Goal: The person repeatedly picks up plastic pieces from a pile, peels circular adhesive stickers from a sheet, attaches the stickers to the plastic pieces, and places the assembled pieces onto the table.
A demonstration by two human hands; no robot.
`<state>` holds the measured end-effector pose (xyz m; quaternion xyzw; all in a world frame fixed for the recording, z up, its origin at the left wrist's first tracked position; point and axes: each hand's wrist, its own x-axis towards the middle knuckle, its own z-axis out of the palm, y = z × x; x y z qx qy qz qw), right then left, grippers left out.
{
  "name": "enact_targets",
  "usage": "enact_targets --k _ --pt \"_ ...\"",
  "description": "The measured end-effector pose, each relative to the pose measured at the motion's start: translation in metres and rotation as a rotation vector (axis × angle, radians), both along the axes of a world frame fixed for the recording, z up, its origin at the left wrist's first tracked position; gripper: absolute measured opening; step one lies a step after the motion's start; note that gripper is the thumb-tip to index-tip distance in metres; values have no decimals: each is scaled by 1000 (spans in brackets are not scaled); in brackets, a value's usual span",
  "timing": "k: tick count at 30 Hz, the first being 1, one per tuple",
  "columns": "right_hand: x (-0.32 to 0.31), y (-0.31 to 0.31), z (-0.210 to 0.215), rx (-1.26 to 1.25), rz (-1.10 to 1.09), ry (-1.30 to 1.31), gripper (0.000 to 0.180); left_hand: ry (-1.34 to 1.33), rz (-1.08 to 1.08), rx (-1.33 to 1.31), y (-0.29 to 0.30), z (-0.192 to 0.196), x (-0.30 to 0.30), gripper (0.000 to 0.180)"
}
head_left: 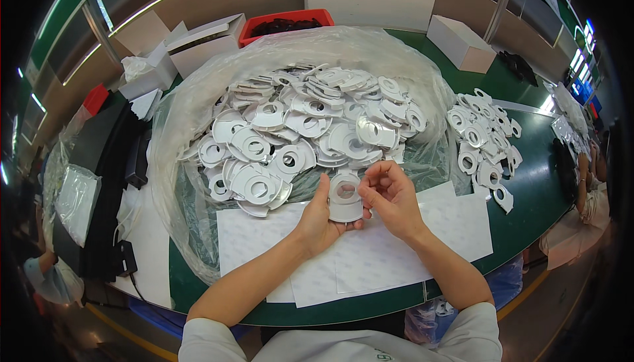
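Head view: I see left hand (321, 220) cupping white ring disc (345, 197) over paper sheets (396, 250); right hand (389, 193) fingertips pinching its edge. Risk, my judgement: thin disc bends or slips into heaped pile (297, 131).

2 hands (323, 220), 2 heaps of white discs (304, 131)

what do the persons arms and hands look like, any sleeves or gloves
Both hands are bare: no gloves, rings, watch or wristbands show on the left hand or the right hand. The forearms are uncovered too. Short white sleeves end near the elbows at the lower edge of the picture, part of a white top. No markings on the sleeves can be made out.
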<state>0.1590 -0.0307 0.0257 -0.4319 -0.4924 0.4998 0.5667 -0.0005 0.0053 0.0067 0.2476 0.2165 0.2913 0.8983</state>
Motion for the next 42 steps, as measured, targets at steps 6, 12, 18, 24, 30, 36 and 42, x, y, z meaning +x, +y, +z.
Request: enact_targets --k 6,12,18,24,30,36,42 --pt "-2 -1 1 -16 -1 8 24 20 10 10 -1 0 -1 63" --pt "-1 0 -1 -15 -3 -12 22 24 8 1 -1 -2 0 63" --pt "-1 0 0 -6 5 -20 20 21 9 11 -1 -2 -1 62" --pt "0 0 1 -13 6 -45 17 -36 -17 48 -1 -5 -2 64" --pt "-1 0 0 -4 -3 -38 17 26 1 122 -2 -6 0 32" --pt "-3 0 1 3 3 -28 16 47 24 97 -3 -8 -2 23" --pt "-5 -2 0 11 -12 -13 16 119 71 117 -9 0 -1 23"
